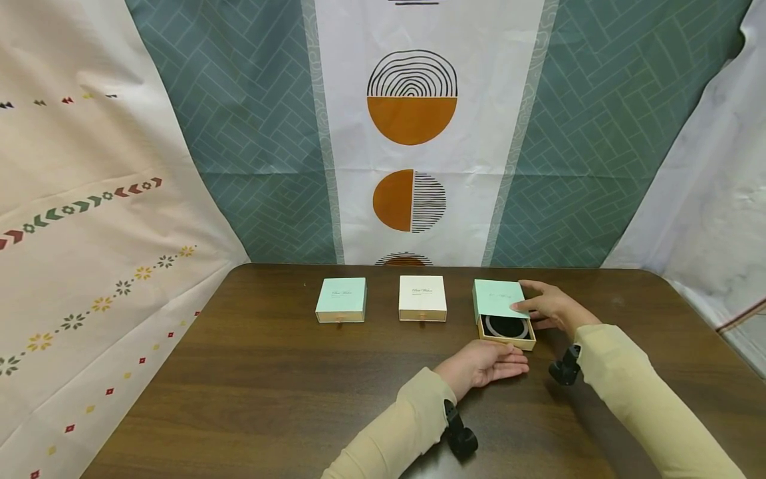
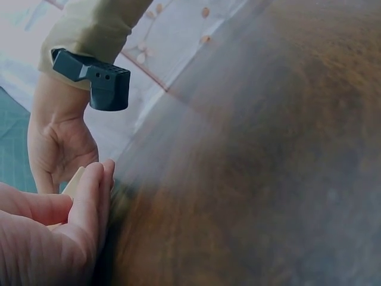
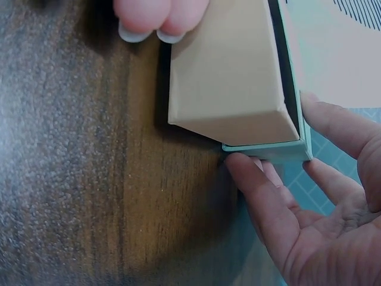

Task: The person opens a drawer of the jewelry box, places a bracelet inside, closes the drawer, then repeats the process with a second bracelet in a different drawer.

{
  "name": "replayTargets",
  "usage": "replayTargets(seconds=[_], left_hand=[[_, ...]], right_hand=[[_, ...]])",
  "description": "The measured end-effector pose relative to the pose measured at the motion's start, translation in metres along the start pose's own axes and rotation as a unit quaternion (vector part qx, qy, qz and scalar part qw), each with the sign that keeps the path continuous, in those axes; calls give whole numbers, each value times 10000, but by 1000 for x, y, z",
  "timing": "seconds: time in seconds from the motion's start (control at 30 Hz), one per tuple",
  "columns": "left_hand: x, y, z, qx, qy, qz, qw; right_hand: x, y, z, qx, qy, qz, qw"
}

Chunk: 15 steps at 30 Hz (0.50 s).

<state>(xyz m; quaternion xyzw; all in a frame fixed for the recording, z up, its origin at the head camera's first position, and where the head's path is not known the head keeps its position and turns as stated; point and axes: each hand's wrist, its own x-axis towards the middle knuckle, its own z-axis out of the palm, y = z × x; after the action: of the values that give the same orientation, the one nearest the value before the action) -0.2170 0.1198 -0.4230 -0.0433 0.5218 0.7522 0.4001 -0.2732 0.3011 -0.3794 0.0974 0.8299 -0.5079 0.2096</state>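
Observation:
At the right end of the row, a mint-green slide-out gift box has its sleeve (image 1: 493, 299) at the back and its cream drawer (image 3: 226, 83) partly out towards me. Inside the drawer, a grey ring-shaped item like a bangle (image 1: 524, 330) lies on black lining. My left hand (image 1: 486, 362) is at the drawer's front edge, pinching it between thumb and fingers in the left wrist view. From the right side, my right hand (image 1: 553, 307) grips the sleeve, thumb over its top and fingers along its side. Part of the bangle is hidden under the sleeve.
Another mint-green box (image 1: 341, 299) and a white box (image 1: 422, 298) stand closed in the same row, left of the hands. All rest on a dark brown wooden table (image 1: 269, 386). Patterned cloths (image 1: 257, 133) hang behind it. A black wrist camera (image 1: 459, 436) sits on each sleeve.

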Motion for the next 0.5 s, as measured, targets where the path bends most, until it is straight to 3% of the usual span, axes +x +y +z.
replayTargets(seconds=[0.5], left_hand=[[4, 0, 1, -70, 81, 25, 9999]], right_hand=[[0, 1, 0, -55, 28, -2, 10000]])
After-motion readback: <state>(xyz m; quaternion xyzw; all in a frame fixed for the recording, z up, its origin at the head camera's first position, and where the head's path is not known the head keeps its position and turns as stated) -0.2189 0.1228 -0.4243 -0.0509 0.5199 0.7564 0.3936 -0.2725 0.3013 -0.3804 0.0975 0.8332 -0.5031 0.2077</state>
